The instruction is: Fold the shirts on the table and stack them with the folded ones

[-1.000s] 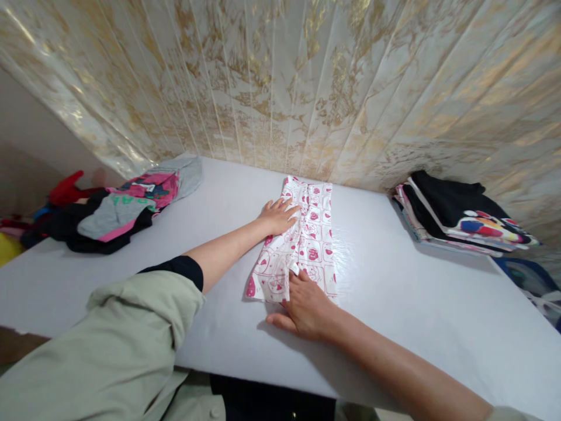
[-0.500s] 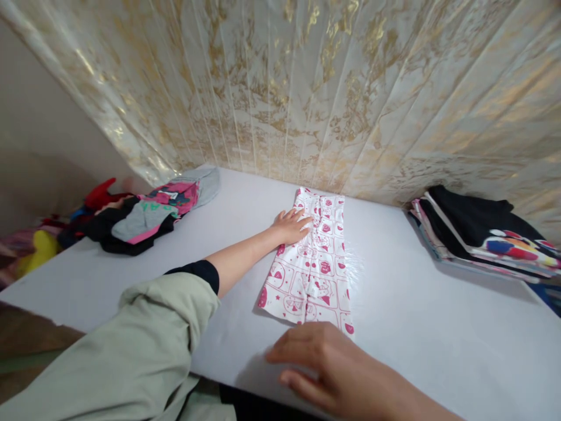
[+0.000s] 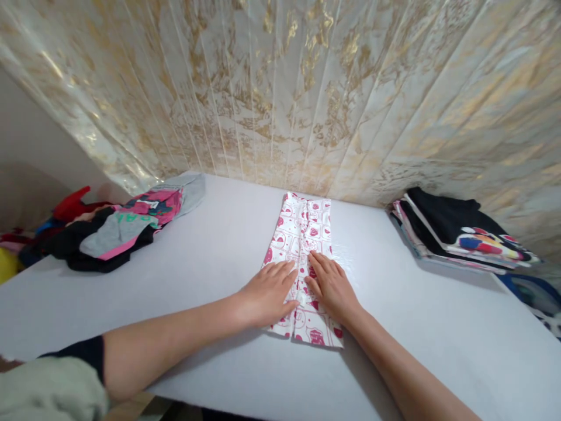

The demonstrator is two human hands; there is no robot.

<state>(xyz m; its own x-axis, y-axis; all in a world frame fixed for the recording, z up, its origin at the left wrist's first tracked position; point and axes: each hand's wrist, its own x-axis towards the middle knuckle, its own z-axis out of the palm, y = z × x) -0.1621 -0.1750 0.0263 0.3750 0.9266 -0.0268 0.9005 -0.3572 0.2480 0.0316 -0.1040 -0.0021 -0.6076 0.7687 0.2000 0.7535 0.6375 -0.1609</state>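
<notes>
A white garment with a pink-red cartoon print (image 3: 291,225) lies folded into a long strip on the white table, with a lengthwise seam down its middle. I cannot tell what kind of garment it is. My left hand (image 3: 272,292) rests flat on its left half, fingers spread and pointing away from me. On the right half lies my right hand (image 3: 329,286), also flat, with the fingers stretched along the cloth. Both palms touch the fabric on either side of the seam and hide part of the print.
At the table's left lies a loose heap of grey, pink and black clothes (image 3: 131,225), with a red item (image 3: 74,202) beyond it. A stack of folded clothes (image 3: 447,225), black on top, stands at the right. A patterned gold-and-white curtain (image 3: 272,88) hangs behind the white table (image 3: 228,234).
My left hand has slid down the garment towards me. My right hand has come from the near edge up onto the cloth and flattened. The view has shifted slightly to the right.
</notes>
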